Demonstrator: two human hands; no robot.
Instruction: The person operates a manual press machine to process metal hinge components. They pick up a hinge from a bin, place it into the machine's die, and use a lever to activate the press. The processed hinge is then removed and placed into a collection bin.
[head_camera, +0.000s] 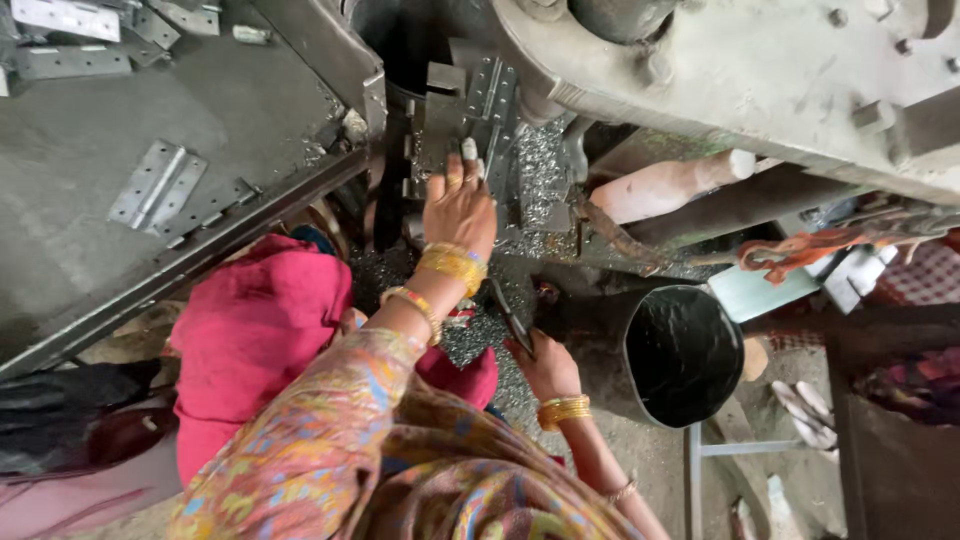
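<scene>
My left hand (460, 205), wearing gold bangles and a white cap on one fingertip, reaches up to the bed of a heavy grey press machine (740, 70). Its fingers rest on a small metal hinge plate (438, 125) lying there. A second perforated hinge (490, 90) stands just right of it on the bed. Lower down, my right hand (545, 365) is closed on a thin dark metal strip (510, 315) that points up and to the left. Shiny metal shavings (540, 170) cover the bed around the left hand.
A grey metal table (90, 240) at the left carries several loose hinges (155, 185). A black bucket (680, 350) stands right of my right hand. A pale wooden handle (665, 185) juts from the machine. Pink cloth (250, 330) covers my lap.
</scene>
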